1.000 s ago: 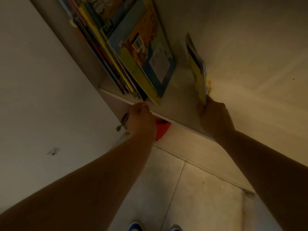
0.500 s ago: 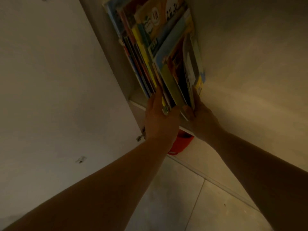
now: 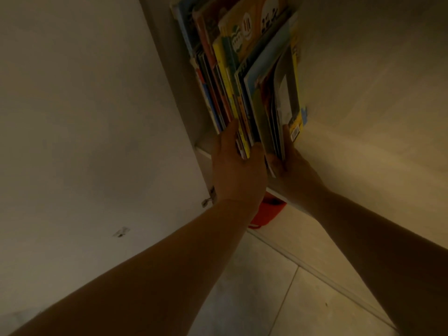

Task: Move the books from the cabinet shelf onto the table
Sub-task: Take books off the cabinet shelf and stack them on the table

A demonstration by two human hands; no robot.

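A stack of thin, colourful books (image 3: 244, 76) stands upright on the cabinet shelf (image 3: 204, 147), spines toward me. My left hand (image 3: 236, 170) grips the left part of the stack at its bottom edge, thumb between the books. My right hand (image 3: 294, 168) holds the right side of the stack, fingers up along a yellow-edged book (image 3: 296, 93). The two hands squeeze the books together between them. The table is out of sight.
The open cabinet door (image 3: 72, 129) fills the left side. A red object (image 3: 265, 212) sits below the shelf behind my left wrist. A door hinge (image 3: 209, 197) sticks out by the shelf edge. Tiled floor (image 3: 278, 287) lies below.
A second ago my right hand held one book apart at the right; it has been pushed against the leaning stack. Both hands now clamp the gathered books, which stand more upright.
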